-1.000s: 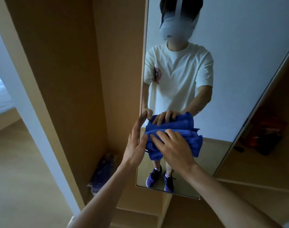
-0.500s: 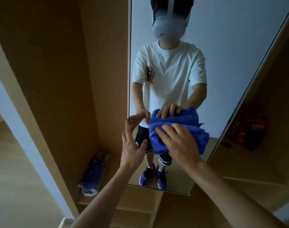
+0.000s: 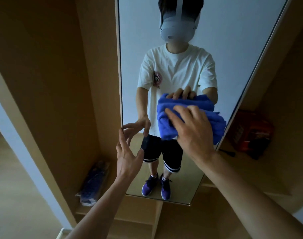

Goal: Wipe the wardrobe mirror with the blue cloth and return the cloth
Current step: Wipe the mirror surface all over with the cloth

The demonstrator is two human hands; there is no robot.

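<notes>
A tall wardrobe mirror [image 3: 224,54] fills the middle of the head view, with a person in a white shirt reflected in it. The bunched blue cloth [image 3: 166,125] is against the glass near the mirror's right edge, about mid-height. My right hand [image 3: 192,133] presses flat on the cloth, fingers spread and fairly straight. To the left, my left hand [image 3: 128,154] reaches up with straight fingers whose tips touch the mirror's left edge. It holds nothing.
Wooden wardrobe panels [image 3: 49,83] flank the mirror. A blue plastic-wrapped bundle [image 3: 94,183] lies on the low shelf at the left. A red box [image 3: 250,133] sits on a shelf to the right. Pale flooring shows at the far left.
My right hand has slid the cloth rightward and a little upward across the glass. My left hand has stayed at the mirror's left edge. The view has come closer to the mirror.
</notes>
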